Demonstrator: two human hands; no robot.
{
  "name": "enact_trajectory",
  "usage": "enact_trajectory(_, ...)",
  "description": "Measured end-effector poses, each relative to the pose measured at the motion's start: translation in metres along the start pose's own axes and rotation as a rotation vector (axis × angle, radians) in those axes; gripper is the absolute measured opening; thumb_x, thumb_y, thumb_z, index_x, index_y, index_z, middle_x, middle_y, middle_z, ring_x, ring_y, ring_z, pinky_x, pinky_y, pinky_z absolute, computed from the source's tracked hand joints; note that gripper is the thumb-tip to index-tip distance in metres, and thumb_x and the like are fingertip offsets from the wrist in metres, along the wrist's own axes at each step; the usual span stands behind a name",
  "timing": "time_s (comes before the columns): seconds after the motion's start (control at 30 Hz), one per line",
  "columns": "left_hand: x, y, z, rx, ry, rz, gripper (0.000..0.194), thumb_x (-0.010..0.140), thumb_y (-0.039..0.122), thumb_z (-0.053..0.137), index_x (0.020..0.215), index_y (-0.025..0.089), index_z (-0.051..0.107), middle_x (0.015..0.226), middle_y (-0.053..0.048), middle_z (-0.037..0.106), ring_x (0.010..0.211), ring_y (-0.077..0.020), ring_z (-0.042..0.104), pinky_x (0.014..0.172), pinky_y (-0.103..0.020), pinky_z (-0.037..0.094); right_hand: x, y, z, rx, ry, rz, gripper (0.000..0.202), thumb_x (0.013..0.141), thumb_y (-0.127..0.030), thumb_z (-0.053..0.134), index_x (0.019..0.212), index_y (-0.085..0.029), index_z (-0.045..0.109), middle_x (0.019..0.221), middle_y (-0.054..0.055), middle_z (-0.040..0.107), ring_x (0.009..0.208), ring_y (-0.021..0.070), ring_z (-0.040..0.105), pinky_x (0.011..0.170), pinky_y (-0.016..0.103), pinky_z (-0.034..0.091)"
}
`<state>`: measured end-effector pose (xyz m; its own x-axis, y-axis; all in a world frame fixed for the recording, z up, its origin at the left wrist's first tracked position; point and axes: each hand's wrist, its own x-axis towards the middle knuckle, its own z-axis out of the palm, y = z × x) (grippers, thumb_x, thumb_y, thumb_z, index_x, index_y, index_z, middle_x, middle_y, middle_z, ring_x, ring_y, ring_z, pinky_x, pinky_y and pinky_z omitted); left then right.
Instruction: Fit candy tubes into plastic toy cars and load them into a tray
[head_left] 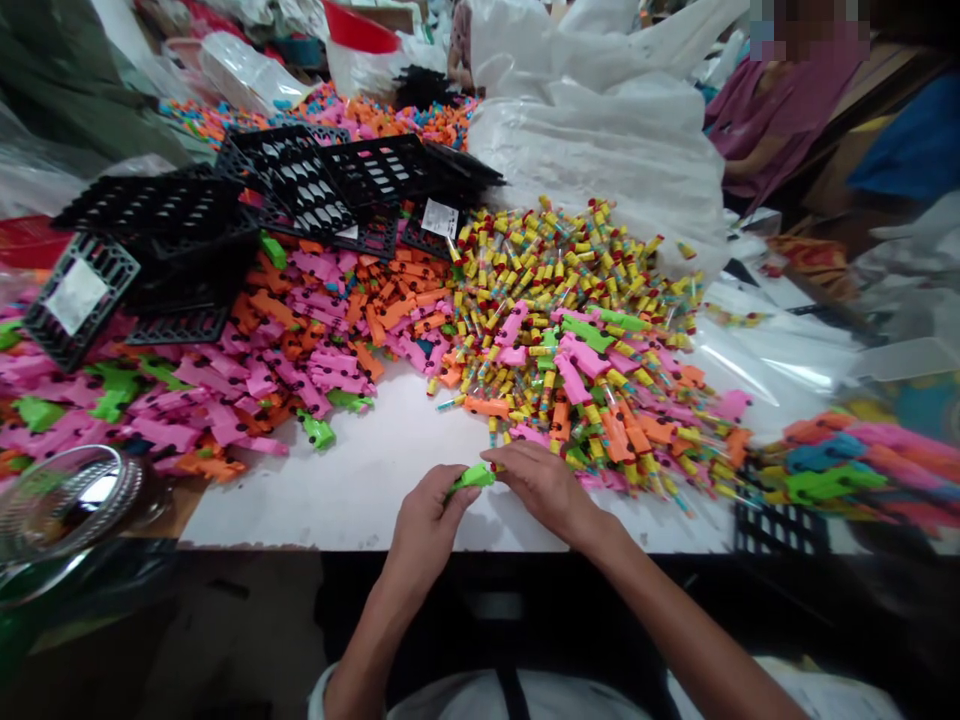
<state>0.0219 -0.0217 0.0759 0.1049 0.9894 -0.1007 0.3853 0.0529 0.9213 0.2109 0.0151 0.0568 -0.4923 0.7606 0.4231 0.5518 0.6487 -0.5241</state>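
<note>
Over the white tabletop [375,510], my left hand [424,517] pinches a bright green toy car [474,476] between thumb and fingers. My right hand [546,488] meets the car's right end with its fingers closed together. A small dark reddish bit shows at those fingertips, too little to name. Just beyond my right hand lies a heap of small clear tubes [517,265] with yellow labels and red ends. Pink, orange and green toy cars [577,365] lie on top of its near side. Another green toy car [316,430] sits to the left, at the edge of a bigger pile.
A big pile of toy cars [225,400] covers the left side, with black plastic trays [300,185] stacked on it. A glass jar [71,500] stands at the left edge. White plastic sacking [592,130] rises behind. At the right, a person in a purple top [787,110] sits.
</note>
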Motion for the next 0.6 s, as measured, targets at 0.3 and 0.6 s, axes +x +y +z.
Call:
enact_trajectory(0.3, -0.006, -0.001, 0.004, -0.231, 0.012, -0.332, 0.031, 0.074, 0.049, 0.061, 0.069, 0.018, 0.058, 0.051, 0.005, 0.04, 0.052, -0.0117, 0.037, 0.053, -0.025, 0.029, -0.011, -0.008, 0.003, -0.142, -0.038, -0.139, 0.025, 0.093, -0.016, 0.049, 0.115, -0.015, 0.058, 0.097, 0.01, 0.069, 0.091, 0.0198, 0.062, 0.084, 0.037, 0.052)
enact_trajectory(0.6, 0.003, -0.011, 0.006, -0.33, -0.051, -0.464, 0.041, 0.059, 0.058, 0.062, 0.063, 0.019, 0.051, 0.048, 0.004, 0.045, 0.04, -0.0081, 0.03, 0.042, -0.024, 0.018, -0.013, -0.016, 0.029, -0.224, 0.227, -0.162, 0.024, 0.098, -0.028, 0.036, 0.097, -0.017, 0.058, 0.07, 0.004, 0.064, 0.063, 0.0169, 0.059, 0.059, 0.03, 0.048)
